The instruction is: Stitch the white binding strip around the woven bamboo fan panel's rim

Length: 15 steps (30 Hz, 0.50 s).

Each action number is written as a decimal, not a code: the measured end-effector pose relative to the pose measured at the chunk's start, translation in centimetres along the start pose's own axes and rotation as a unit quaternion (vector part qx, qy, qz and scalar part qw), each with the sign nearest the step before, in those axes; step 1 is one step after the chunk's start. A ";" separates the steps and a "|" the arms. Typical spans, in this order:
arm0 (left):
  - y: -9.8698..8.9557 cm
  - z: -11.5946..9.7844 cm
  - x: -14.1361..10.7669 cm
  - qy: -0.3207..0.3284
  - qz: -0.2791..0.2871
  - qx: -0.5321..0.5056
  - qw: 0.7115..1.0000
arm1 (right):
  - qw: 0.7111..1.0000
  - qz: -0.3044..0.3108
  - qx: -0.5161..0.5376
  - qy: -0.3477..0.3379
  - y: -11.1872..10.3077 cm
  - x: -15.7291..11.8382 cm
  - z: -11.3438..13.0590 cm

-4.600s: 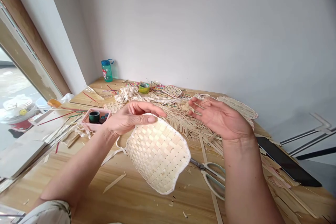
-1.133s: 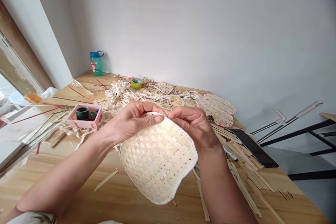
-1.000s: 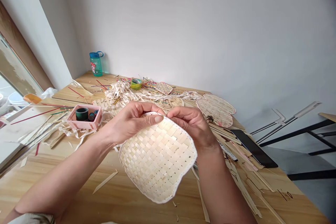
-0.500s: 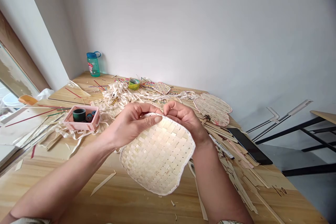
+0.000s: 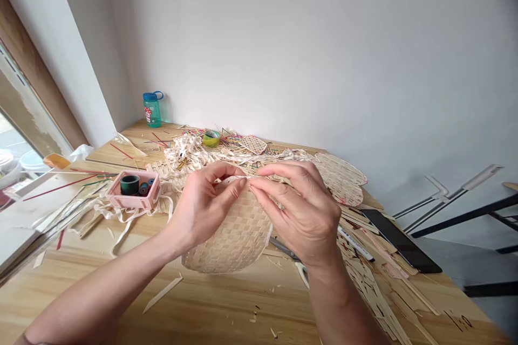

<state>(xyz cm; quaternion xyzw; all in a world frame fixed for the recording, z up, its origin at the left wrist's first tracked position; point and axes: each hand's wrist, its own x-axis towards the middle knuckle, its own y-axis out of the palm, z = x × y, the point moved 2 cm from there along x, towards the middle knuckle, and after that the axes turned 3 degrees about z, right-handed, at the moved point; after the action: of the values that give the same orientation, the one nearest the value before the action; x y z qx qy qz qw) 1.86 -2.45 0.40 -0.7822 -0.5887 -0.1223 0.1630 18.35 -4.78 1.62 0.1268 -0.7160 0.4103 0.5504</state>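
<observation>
A pale woven bamboo-strip panel [image 5: 238,237] with rounded corners and a white bound edge hangs tilted above the table. My left hand [image 5: 208,202] pinches its top edge between thumb and fingers. Beside it, my right hand [image 5: 299,205] has thumb and index finger pressed together at the same edge, the other fingers bent; whatever lies in that pinch is too small to make out. Both hands cover parts of the panel's upper edge. Partly behind my right wrist lies a pair of scissors [image 5: 284,248].
A pink basket [image 5: 133,202] holding thread spools stands at left. Behind are a heap of white strips [image 5: 188,148], a tape roll [image 5: 211,139] and a blue-green bottle [image 5: 152,110]. Woven panels [image 5: 343,172], a marker [image 5: 356,245] and a black flat object [image 5: 400,240] lie right.
My right hand has turned, so its back now faces me and its fingertips pinch at the edge. The panel has tipped to a flatter slant, and the scissors show more. My view has shifted slightly.
</observation>
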 end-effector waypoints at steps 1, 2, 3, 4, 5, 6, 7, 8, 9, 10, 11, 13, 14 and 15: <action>0.1 0.1 -0.1 0.005 -0.002 0.007 1.000 | 1.000 -0.011 -0.019 -0.008 0.2 0.1 0.2; 0.1 0.1 -0.2 0.010 -0.005 0.015 1.000 | 0.999 -0.019 -0.034 -0.015 0.4 0.1 0.3; 0.1 0.2 -0.2 0.015 -0.007 0.026 1.000 | 0.998 -0.022 -0.045 -0.026 0.4 0.1 0.5; 0.1 0.3 -0.2 0.018 -0.010 0.040 0.999 | 0.998 -0.019 -0.052 -0.040 0.3 0.0 0.8; 0.1 0.3 -0.2 0.021 -0.014 0.052 0.998 | 0.997 -0.015 -0.052 -0.056 0.1 -0.1 1.2; 0.0 0.4 -0.2 0.019 -0.019 0.062 0.998 | 0.997 -0.012 -0.042 -0.071 -0.2 -0.2 1.7; 0.0 0.4 -0.1 0.013 -0.024 0.068 0.997 | 0.996 -0.010 -0.020 -0.083 -0.7 -0.4 2.2; -0.1 0.5 0.0 0.004 -0.026 0.068 0.997 | 0.996 -0.001 0.012 -0.084 -1.1 -0.6 2.6; -0.2 0.5 0.0 -0.006 -0.024 0.065 0.998 | 0.996 0.007 0.054 -0.073 -1.5 -0.8 2.8; -0.3 0.5 0.1 -0.014 -0.021 0.058 0.998 | 0.994 0.020 0.096 -0.046 -1.7 -1.0 2.8; -0.3 0.5 0.2 -0.020 -0.016 0.051 0.998 | 0.990 0.027 0.141 -0.001 -1.8 -1.1 2.7; -0.4 0.6 0.2 -0.024 -0.011 0.040 0.999 | 0.963 -0.016 0.245 0.108 -1.9 -1.1 2.0; -0.5 0.6 0.2 -0.023 -0.014 0.036 0.999 | 0.940 -0.046 0.299 0.155 -1.9 -1.0 1.6; -0.5 0.7 0.2 -0.019 -0.021 0.037 0.999 | 0.914 -0.075 0.352 0.189 -1.9 -0.8 1.4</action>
<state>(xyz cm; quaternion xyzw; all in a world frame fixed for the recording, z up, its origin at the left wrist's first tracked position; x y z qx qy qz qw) 1.41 -1.85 -0.10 -0.7653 -0.6123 -0.0889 0.1777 18.86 -7.21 1.68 0.2857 -0.3963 0.6098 0.6241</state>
